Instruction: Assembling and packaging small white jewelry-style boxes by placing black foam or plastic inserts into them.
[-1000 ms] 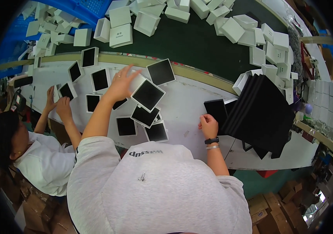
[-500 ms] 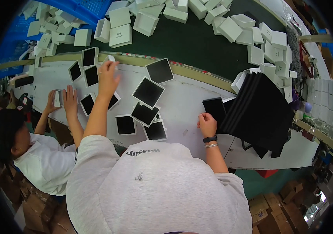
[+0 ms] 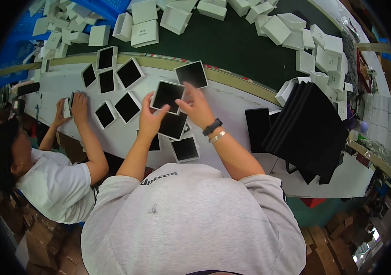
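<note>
An open white box with a black inside [image 3: 168,95] is gripped between my two hands above the middle of the table. My left hand [image 3: 150,118] closes on its left side, thumb along the near edge. My right hand [image 3: 197,109] has its thumb against the right corner and its fingers raised beside it. Under and nearer to me lie other white boxes with black insides, one at the near side [image 3: 185,149] and one partly covered [image 3: 173,127]. Beyond my right hand sits another such box [image 3: 192,74].
More black-lined boxes [image 3: 128,107] lie to the left, where a co-worker's hands [image 3: 79,107] hold a white box [image 3: 67,108]. Stacked black foam-like sheets [image 3: 307,130] stand at the right. White boxes [image 3: 145,33] are heaped on the green surface [image 3: 232,55] behind a raised rail [image 3: 232,84].
My left hand has moved from the far left boxes to the middle. My right hand has left the black sheets, and both hands have taken hold of a box. The co-worker's arm has shifted.
</note>
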The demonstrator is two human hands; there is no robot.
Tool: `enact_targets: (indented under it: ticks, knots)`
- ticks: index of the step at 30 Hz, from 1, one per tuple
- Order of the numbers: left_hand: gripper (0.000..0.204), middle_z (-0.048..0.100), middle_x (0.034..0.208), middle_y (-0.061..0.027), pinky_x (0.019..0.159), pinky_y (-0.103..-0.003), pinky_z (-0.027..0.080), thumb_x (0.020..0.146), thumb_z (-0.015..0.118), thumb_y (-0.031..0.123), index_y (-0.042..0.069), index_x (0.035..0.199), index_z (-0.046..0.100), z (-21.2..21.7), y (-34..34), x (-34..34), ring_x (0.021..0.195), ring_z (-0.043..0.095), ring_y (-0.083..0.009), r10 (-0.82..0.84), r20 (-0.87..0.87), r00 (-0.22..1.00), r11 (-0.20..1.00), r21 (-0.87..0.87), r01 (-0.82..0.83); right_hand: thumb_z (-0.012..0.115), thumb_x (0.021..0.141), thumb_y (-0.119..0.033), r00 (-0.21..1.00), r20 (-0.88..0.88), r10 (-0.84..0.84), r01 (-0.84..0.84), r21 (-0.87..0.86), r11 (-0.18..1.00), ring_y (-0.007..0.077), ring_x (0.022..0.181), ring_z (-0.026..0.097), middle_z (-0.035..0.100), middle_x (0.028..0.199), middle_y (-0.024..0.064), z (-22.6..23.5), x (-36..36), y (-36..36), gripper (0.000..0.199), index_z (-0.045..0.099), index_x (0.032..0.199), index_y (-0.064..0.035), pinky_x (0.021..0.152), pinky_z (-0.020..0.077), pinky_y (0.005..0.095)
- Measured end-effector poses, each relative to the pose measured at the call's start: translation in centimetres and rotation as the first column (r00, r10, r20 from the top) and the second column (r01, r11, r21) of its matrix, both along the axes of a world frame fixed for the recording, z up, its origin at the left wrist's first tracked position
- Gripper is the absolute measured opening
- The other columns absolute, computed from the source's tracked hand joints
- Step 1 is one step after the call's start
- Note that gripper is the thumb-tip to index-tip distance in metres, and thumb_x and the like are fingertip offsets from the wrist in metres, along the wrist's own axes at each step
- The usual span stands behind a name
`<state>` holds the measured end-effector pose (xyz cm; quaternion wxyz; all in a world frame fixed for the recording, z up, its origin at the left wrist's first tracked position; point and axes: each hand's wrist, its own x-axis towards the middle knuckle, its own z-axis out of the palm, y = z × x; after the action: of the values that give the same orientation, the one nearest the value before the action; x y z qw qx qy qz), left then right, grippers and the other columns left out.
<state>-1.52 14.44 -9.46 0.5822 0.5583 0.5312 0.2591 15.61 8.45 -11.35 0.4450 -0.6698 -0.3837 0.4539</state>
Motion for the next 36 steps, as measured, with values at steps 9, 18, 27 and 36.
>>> enact_targets:
  ticks: [9, 18, 27, 36]
  knots:
    - [0.04, 0.058, 0.108, -0.0135, 0.096, -0.04, 0.04, 0.082, 0.067, 0.012, 0.003, 0.119, 0.053, -1.8, 5.5, -4.5, 0.106, 0.054, -0.0315, 0.426, -0.473, 0.772, 0.627, 0.769, 0.125, 0.073, 0.08, -0.028, 0.941, 0.151, 0.302, -0.316, 0.076, 0.946, 0.0295, 0.096, 0.058, 0.054, 0.116, 0.0154, 0.5, -0.3, -0.5, 0.064, 0.042, 0.132, -0.0076, 0.081, 0.0493, 0.0395]
    - [0.027, 0.064, 0.105, -0.0134, 0.087, -0.041, 0.046, 0.083, 0.065, 0.021, 0.005, 0.105, 0.063, -0.1, -2.5, -3.4, 0.098, 0.06, -0.0325, -0.231, -0.487, 0.842, 0.826, 0.359, 0.434, 0.069, 0.082, -0.021, 0.948, 0.251, 0.197, -0.18, -0.09, 0.979, 0.028, 0.094, 0.059, 0.061, 0.102, 0.0139, 0.8, -3.3, -4.0, 0.048, 0.051, 0.123, -0.0046, 0.081, 0.0483, 0.0383]
    - [0.019, 0.067, 0.092, -0.014, 0.07, -0.032, 0.05, 0.092, 0.056, 0.016, 0.004, 0.105, 0.064, 1.7, 1.1, -10.8, 0.08, 0.065, -0.0254, 0.228, -0.444, 0.866, 0.892, 0.452, -0.003, 0.077, 0.074, -0.031, 0.919, -0.032, 0.394, -0.376, -0.379, 0.845, 0.0249, 0.092, 0.06, 0.06, 0.1, 0.0132, 2.6, -1.8, -8.3, 0.062, 0.05, 0.123, -0.0039, 0.079, 0.05, 0.0336]
    - [0.021, 0.067, 0.093, -0.0124, 0.075, -0.031, 0.05, 0.093, 0.056, 0.018, 0.001, 0.104, 0.062, -2.7, -6.7, -22.4, 0.083, 0.064, -0.0192, 0.498, -0.572, 0.652, 0.851, 0.466, -0.242, 0.065, 0.084, -0.021, 0.899, 0.361, 0.25, -0.118, -0.349, 0.93, 0.0341, 0.082, 0.062, 0.062, 0.092, 0.016, -1.1, -2.2, -12.1, 0.031, 0.056, 0.109, -0.0047, 0.071, 0.0495, 0.0433]
